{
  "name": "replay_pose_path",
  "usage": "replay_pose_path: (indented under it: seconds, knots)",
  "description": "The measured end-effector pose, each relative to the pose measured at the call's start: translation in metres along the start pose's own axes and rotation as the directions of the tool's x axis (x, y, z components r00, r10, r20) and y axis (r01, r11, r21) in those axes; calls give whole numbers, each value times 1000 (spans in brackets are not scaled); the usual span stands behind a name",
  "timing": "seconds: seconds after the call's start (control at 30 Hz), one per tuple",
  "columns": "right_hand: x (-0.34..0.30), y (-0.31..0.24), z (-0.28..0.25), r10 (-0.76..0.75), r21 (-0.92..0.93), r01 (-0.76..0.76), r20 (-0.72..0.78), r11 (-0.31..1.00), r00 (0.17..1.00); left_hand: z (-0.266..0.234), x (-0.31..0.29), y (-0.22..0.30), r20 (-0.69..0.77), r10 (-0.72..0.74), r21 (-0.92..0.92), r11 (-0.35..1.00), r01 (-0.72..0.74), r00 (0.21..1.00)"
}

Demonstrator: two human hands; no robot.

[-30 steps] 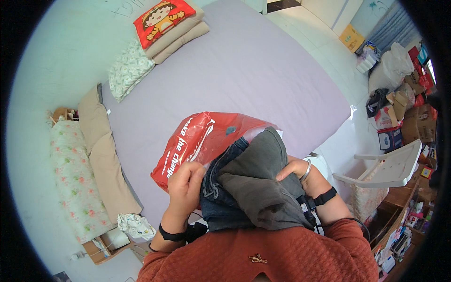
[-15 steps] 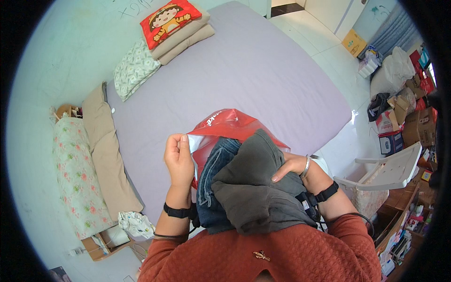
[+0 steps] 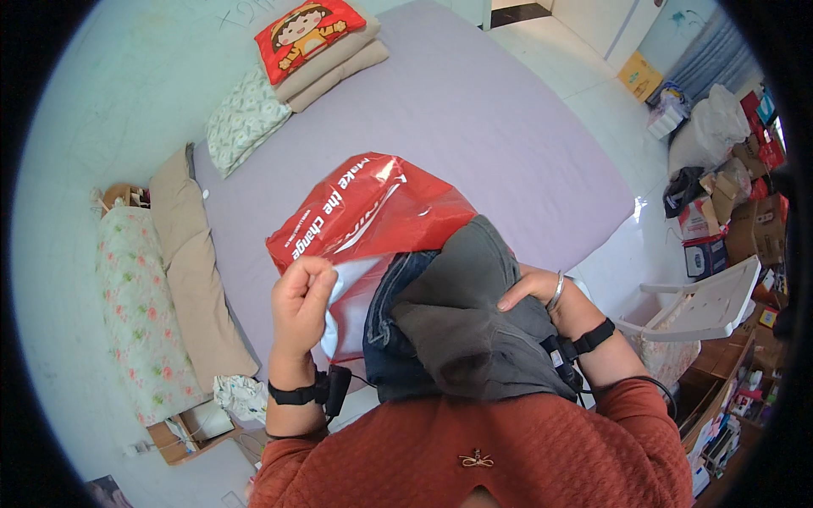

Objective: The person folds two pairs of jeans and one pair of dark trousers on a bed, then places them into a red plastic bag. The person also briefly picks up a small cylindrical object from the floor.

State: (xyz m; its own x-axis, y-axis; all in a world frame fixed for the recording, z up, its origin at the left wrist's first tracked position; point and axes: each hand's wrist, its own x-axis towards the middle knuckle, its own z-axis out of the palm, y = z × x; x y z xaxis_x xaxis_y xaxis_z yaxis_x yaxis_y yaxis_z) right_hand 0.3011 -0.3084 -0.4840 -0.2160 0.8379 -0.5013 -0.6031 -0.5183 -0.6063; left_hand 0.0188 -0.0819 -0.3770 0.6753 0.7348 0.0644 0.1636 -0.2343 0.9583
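My left hand [image 3: 301, 303] pinches the edge of a red plastic bag [image 3: 360, 203] with white lettering. The bag's mouth faces me, and something pale blue or white [image 3: 343, 300] shows inside beside my fingers. With my right hand [image 3: 535, 292] I grip a folded dark grey garment [image 3: 466, 330], thumb on top and the other fingers hidden beneath it. Folded blue jeans [image 3: 383, 339] lie against the garment's left side. Both pieces of clothing rest close to my chest, their far ends at the bag's opening.
Beyond the bag spreads a bed with a lilac sheet [image 3: 508, 127]. Pillows and a red cartoon cushion [image 3: 310, 38] are stacked at its far left. A white plastic chair [image 3: 703, 300] stands at the right, near cardboard boxes [image 3: 756, 233] and other clutter.
My left hand has moved left and slightly nearer, drawing the bag's edge with it. The bag has spread wider and higher. The garments have shifted slightly, still in my right hand.
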Motion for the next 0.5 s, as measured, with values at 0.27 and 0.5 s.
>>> replay_pose_path:
  seconds: [0.27,0.5]
  knots:
    - [-7,2,-8,-78,-20,76,-127,997,989,25,-40,55,235,-124,-115,981,154,964]
    - [0,-4,3,-85,-75,77,-101,994,991,82,4,65,102,-108,-304,943,134,989]
